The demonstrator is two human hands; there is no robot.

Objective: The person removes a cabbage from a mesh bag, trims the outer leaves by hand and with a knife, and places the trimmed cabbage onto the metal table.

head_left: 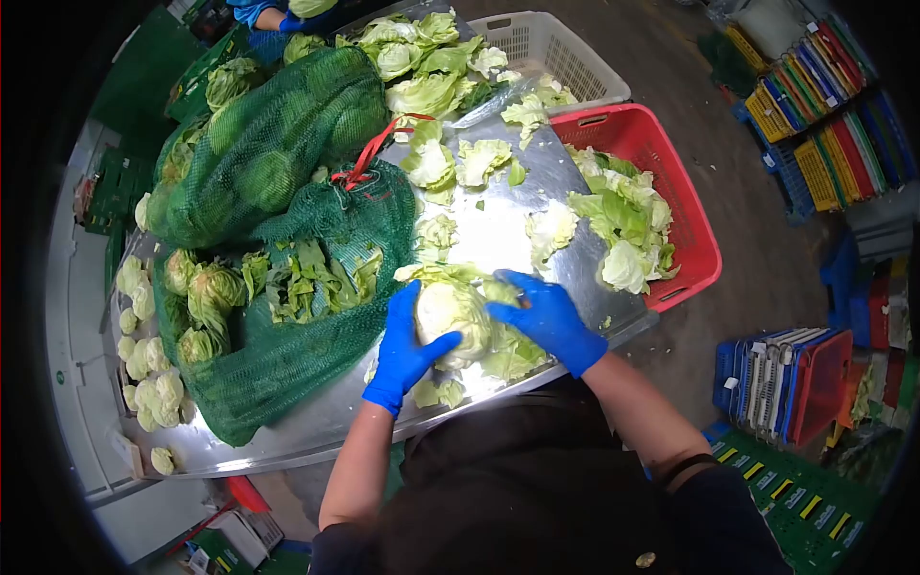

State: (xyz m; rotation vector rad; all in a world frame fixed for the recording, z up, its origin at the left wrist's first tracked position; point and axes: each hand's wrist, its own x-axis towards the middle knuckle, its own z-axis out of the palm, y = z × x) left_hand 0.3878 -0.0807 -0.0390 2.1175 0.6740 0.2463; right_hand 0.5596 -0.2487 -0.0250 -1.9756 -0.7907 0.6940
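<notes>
A pale green lettuce head sits over the near edge of the metal table, its outer leaves loose. My left hand, in a blue glove, wraps round its left side with the thumb across the front. On the right, my gloved right hand has its fingers bent at the head's loose outer leaves; what lies between the fingertips is blurred. Loose leaves lie under and beside the head. Left of it, an opened green net bag holds several heads and leaf pieces.
A full net sack with a red tie lies at the back left. A red crate with leaves and a whitish crate stand right of the table. Trimmed heads line the left edge. A co-worker's gloved hand shows at the top.
</notes>
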